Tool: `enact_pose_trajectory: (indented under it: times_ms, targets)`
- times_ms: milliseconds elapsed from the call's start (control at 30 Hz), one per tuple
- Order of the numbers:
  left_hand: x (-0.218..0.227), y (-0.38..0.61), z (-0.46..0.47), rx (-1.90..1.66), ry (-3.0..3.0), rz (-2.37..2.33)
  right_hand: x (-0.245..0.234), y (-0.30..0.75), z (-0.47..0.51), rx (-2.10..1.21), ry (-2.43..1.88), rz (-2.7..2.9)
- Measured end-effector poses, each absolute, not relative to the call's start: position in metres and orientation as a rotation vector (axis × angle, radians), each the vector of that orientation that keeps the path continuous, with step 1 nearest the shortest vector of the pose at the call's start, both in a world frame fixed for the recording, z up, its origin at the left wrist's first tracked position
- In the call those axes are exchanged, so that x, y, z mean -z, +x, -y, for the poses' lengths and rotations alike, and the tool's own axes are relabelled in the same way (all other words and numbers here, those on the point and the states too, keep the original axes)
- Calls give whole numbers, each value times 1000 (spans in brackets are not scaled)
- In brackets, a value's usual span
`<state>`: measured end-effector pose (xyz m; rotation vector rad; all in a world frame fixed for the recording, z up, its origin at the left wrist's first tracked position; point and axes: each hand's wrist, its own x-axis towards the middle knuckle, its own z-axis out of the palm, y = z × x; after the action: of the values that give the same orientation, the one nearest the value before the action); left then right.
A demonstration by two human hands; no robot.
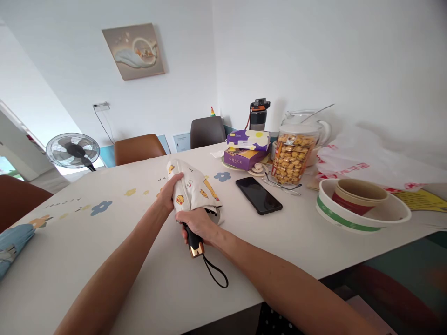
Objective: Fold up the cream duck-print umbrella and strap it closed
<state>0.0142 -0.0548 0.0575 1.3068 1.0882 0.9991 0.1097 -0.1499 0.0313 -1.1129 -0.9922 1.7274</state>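
A folded white umbrella [195, 188] printed with small yellow cartoon figures lies on the white table [104, 260], just in front of me. My left hand [170, 192] is closed around the folded canopy on its left side. My right hand [197, 223] grips the umbrella near its black handle [194, 243], which ends in a gold cap. A black wrist loop [214, 273] trails from the handle over the table towards me.
A black phone [259, 195] lies right of the umbrella. Behind it are purple boxes [244, 158], a snack jar [292, 158], a bottle [259, 115] and glasses [281, 184]. Paper bowls [363, 204] and a plastic bag [370, 160] lie right. Chairs [138, 148] and a fan [73, 151] stand beyond.
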Motion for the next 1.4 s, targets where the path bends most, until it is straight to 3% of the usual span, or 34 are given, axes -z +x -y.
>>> enact_pose_trajectory:
  times_ms: [200, 333, 733, 867, 1167, 1400]
  targets:
    - [-63, 23, 67, -873, 1011, -841, -37, 118, 143, -1666, -1025, 1054]
    - [-61, 29, 70, -970, 848, -766, -43, 126, 141, -1683, -989, 1084]
    - [-57, 31, 61, -1087, 770, -935, -35, 130, 130, -1692, -946, 997]
    - [-55, 30, 58, -1039, 792, -837, -38, 127, 136, -1642, -1106, 1016]
    - [-46, 28, 55, -1115, 939, -1227, -31, 114, 144, -1427, -1482, 1159]
    - [-55, 24, 57, -1115, 878, -1209, -30, 115, 145, -1737, -1088, 960]
